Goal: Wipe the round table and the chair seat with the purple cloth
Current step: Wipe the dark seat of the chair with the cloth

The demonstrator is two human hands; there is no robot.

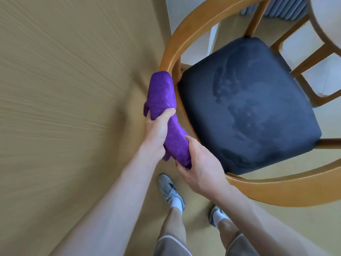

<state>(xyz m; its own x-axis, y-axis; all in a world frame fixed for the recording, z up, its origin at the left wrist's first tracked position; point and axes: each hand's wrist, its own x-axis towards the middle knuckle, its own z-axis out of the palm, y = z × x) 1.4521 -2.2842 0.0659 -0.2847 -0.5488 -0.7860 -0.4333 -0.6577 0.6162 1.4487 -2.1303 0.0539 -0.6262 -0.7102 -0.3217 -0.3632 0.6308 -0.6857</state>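
Nearest the body, both hands grip the cloth (167,115): right hand (198,164) curled round its lower end, left hand (156,126) pinching the middle, bundle rolled up over the chair's wooden rail (167,58). Beyond, the seat (247,106) shows damp smears, likely part-wiped. Risks: a rolled cloth touches little and may only streak; loose tails could snag the rail. Farther right, only a pale tabletop (324,24) edge shows; can't tell whether it's wiped, so it may get skipped.

I see a solid purple cloth (162,100) beside a dark navy chair seat (247,108) mottled with paler smudges, its frame (184,34) honey-coloured wood, above a tan floor (64,89) and grey-white sneakers (170,191).
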